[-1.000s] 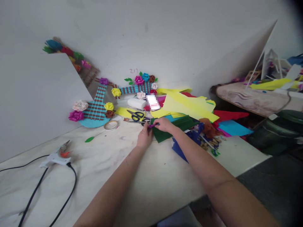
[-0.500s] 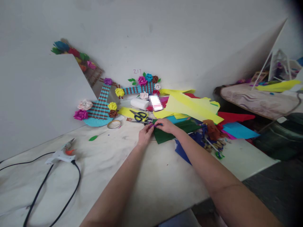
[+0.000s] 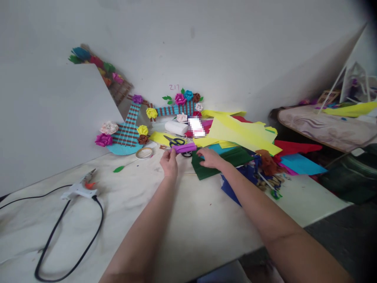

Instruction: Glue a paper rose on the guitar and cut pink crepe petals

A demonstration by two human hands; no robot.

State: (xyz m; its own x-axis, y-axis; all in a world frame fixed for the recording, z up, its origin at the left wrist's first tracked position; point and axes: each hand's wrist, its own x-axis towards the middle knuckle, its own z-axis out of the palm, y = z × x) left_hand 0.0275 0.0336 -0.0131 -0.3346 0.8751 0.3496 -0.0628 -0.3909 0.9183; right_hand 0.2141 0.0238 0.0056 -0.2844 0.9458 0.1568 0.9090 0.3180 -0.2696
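My left hand (image 3: pixel 169 163) pinches one end of a purple paper strip (image 3: pixel 186 148), which stretches out to the right. Just past the strip's far end, over dark green paper (image 3: pixel 206 169), is my right hand (image 3: pixel 211 158); its fingers are bent but apart, and I see nothing in them. Scissors (image 3: pixel 174 142) with dark handles lie right behind the strip, partly covered by it. A roll of tape (image 3: pixel 144 153) lies to the left of my left hand.
A hot glue gun (image 3: pixel 80 189) with a looping black cable lies on the left. Blue flower-decorated guitars (image 3: pixel 125 148) lean at the back. Yellow paper sheets (image 3: pixel 238 133), a blue sheet (image 3: pixel 303 163) and brown scraps (image 3: pixel 266 163) pile up on the right.
My hands have moved apart. The purple strip, earlier mostly hidden between both hands' fingers, now extends from my left hand alone. The view has shifted slightly.
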